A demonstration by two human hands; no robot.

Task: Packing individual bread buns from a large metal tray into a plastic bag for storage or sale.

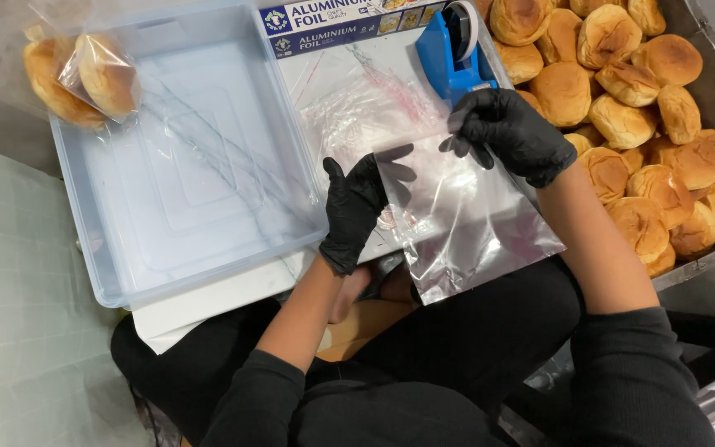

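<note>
Nearest the lap, a clear plastic bag point(465, 219) is being held up between two black-gloved hands, its lower edge hanging over the person's dark trousers. The bag's left edge is being pinched by the left hand point(357, 207), thumb and forefinger pressed together on the film while the other fingers are curled. The top edge is being gripped by the right hand point(511, 132), fingers bunched on the mouth of the bag, which is looking flat and not yet opened.

Judged from this, the thin film is likely clinging to itself and to the gloves, so the mouth may be failing to part, or the film may be getting torn if it is being pulled too hard at two corners. A slack grip may be letting the bag slip down onto the lap.

Just beyond, loose bags point(366, 99) are being kept on a white board point(208, 302), beside a pale blue tub point(93, 223); these could be dragged off by a sleeve. Farther off, a blue tape dispenser point(454, 54) is standing near the right hand and could be knocked. At the right, buns point(622, 99) are being stored in a tray point(705, 265); two bagged buns point(80, 79) are resting at the tub's far corner, where tipping out is possible.
</note>
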